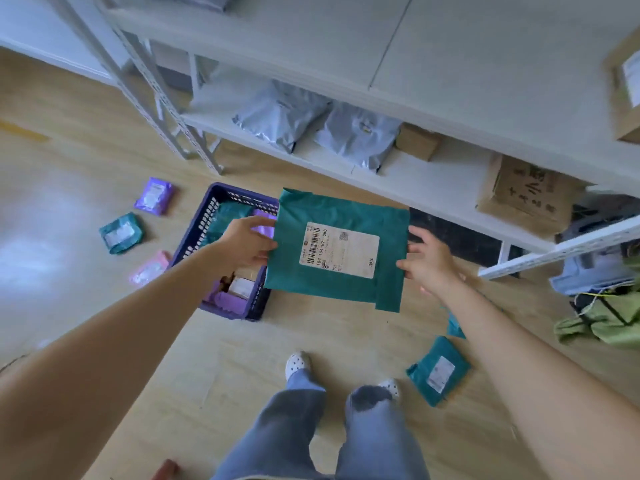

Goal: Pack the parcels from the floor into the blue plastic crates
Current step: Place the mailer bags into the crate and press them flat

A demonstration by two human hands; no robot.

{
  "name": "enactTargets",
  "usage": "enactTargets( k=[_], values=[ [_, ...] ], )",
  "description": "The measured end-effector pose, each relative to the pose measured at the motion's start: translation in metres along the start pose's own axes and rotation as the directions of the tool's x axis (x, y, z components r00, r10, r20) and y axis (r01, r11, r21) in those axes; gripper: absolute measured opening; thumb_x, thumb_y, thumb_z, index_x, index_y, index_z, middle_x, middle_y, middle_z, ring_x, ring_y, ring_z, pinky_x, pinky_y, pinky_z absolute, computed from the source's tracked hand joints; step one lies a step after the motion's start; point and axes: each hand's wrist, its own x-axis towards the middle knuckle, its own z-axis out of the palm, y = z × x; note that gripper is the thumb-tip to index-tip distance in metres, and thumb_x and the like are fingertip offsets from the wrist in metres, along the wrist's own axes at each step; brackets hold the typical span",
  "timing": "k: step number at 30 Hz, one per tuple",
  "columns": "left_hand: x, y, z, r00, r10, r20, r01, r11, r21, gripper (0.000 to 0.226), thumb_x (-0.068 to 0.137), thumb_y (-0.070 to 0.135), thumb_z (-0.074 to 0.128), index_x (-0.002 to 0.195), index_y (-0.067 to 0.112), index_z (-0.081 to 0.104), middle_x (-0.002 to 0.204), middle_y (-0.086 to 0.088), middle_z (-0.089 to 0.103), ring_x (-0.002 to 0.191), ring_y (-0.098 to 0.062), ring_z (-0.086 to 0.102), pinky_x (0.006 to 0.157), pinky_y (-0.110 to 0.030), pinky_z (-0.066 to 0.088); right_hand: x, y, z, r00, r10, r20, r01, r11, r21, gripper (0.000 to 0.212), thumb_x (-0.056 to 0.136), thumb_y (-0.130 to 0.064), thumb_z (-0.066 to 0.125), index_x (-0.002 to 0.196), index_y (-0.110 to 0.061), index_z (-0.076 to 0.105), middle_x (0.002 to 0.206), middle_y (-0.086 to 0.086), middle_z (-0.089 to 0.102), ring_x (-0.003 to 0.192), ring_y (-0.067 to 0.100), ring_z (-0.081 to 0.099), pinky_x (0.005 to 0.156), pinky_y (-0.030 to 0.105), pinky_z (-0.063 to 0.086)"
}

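Note:
A flat green parcel (346,209) with a white label is held level in front of me, just right of the blue crate (204,223). My left hand (247,242) grips its left edge. My right hand (427,259) touches its right edge with fingers spread. The crate stands on the floor and holds several purple, green and brown parcels. On the floor lie a purple parcel (154,196), a green one (120,233) and a pink one (149,268) left of the crate, and another green parcel (438,370) by my right foot.
White metal shelving (398,84) stands ahead with grey mailer bags (280,117) and cardboard boxes (526,192) on its low shelf. A dark mat (457,233) lies under it. Clothes and a green bag (602,320) sit at the right. My feet (298,363) stand on wooden floor.

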Motion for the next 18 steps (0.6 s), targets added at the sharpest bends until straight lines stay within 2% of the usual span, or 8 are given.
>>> enactTargets(
  k=[2,4,7,12,16,18],
  values=[
    [-0.003,-0.016,-0.036,0.998,-0.012,-0.055,0.01,1.0,-0.027,0.043,0.086,-0.009,0.058,0.124,0.012,0.055,0.085,-0.007,0.062,0.056,-0.017,0.067,0.065,-0.034,0.06,0.008,-0.02,0.034,0.999,-0.027,0.032,0.03,0.996,-0.084,0.075,0.077,0.016,0.063,0.139,-0.02,0.043,0.108,0.007,0.058,0.102,0.025,0.06,0.08,0.048,0.057],
    [-0.008,-0.032,-0.069,0.994,-0.02,-0.103,0.012,0.997,-0.078,0.044,0.086,-0.01,0.058,0.126,0.011,0.054,0.086,-0.008,0.061,0.058,-0.018,0.067,0.057,-0.03,0.059,0.016,-0.041,0.068,0.996,-0.037,0.084,0.05,0.988,-0.147,0.076,0.077,0.016,0.063,0.139,-0.021,0.043,0.108,0.009,0.058,0.1,0.026,0.061,0.079,0.048,0.057],
    [-0.012,-0.057,-0.11,0.982,-0.05,-0.185,0.021,0.988,-0.154,0.042,0.086,-0.009,0.058,0.124,0.009,0.054,0.093,-0.013,0.059,0.075,-0.029,0.065,0.064,-0.034,0.059,0.033,-0.068,0.118,0.984,-0.045,0.173,0.083,0.972,-0.219,0.078,0.077,0.018,0.062,0.14,-0.022,0.042,0.102,0.006,0.057,0.094,0.026,0.062,0.077,0.047,0.057],
    [-0.011,-0.094,-0.159,0.948,-0.148,-0.28,0.051,0.945,-0.324,0.036,0.086,-0.008,0.059,0.115,0.014,0.057,0.079,-0.006,0.059,0.057,-0.017,0.064,0.051,-0.026,0.058,0.063,-0.11,0.192,0.95,-0.079,0.304,0.188,0.918,-0.349,0.08,0.074,0.019,0.063,0.139,-0.023,0.043,0.094,0.0,0.056,0.096,0.028,0.061,0.079,0.05,0.056],
    [0.003,-0.119,-0.187,0.928,-0.219,-0.302,0.068,0.895,-0.441,0.038,0.086,-0.007,0.059,0.119,0.011,0.055,0.086,-0.008,0.062,0.071,-0.023,0.066,0.06,-0.033,0.059,0.093,-0.139,0.248,0.904,-0.085,0.418,0.277,0.864,-0.422,0.078,0.075,0.018,0.062,0.139,-0.023,0.044,0.093,-0.002,0.054,0.098,0.029,0.06,0.079,0.051,0.056],
    [0.014,-0.128,-0.198,0.916,-0.259,-0.307,0.077,0.864,-0.498,0.04,0.085,-0.007,0.059,0.121,0.01,0.053,0.093,-0.013,0.062,0.08,-0.028,0.067,0.07,-0.039,0.06,0.111,-0.151,0.275,0.88,-0.093,0.466,0.324,0.834,-0.446,0.074,0.075,0.016,0.063,0.137,-0.022,0.046,0.091,-0.006,0.053,0.097,0.027,0.06,0.081,0.05,0.055]
  ],
)
